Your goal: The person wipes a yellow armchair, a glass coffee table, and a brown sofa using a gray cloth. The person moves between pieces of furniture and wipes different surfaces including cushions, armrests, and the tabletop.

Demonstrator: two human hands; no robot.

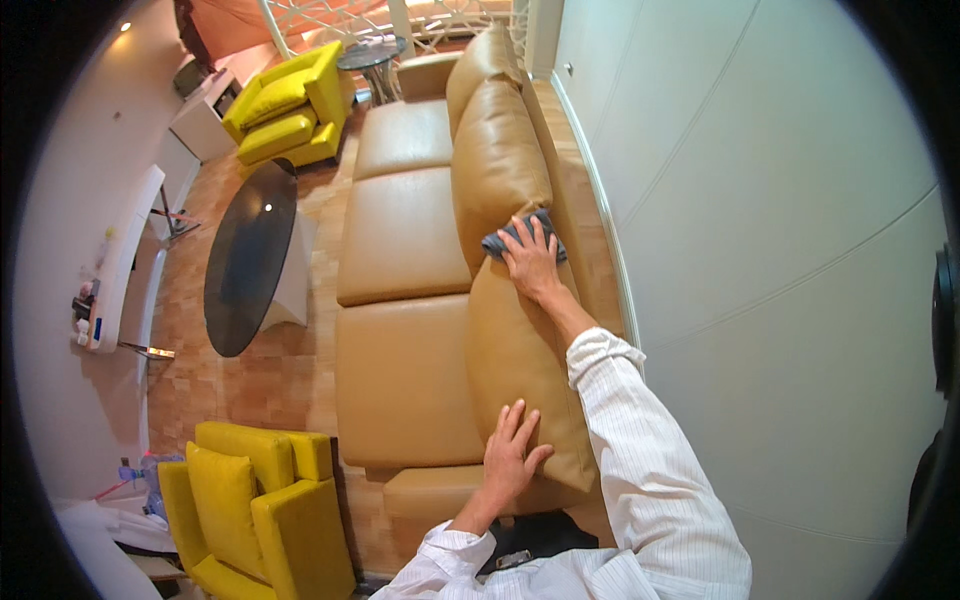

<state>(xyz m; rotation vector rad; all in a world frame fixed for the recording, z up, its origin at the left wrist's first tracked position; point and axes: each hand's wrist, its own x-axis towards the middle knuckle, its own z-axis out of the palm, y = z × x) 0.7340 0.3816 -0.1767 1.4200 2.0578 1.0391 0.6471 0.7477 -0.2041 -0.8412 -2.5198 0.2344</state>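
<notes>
A long tan leather sofa (402, 370) stretches away in front of me. Along its right side stand plump back cushions; the nearest back cushion (515, 345) lies under both my arms. My right hand (530, 262) reaches far forward and presses a dark grey cloth (550, 232) onto the top of the cushions, where the nearest one meets the one behind it. Its fingers are spread over the cloth. My left hand (513, 455) rests flat on the near end of the nearest cushion, fingers apart, with nothing in it.
A pale wall (760, 250) runs close along the right. To the left, an oval dark-topped coffee table (250, 260) stands on the wooden floor (250, 390). Yellow armchairs sit at the near left (225, 500) and far left (290, 105). A small round table (372, 55) stands beyond the sofa.
</notes>
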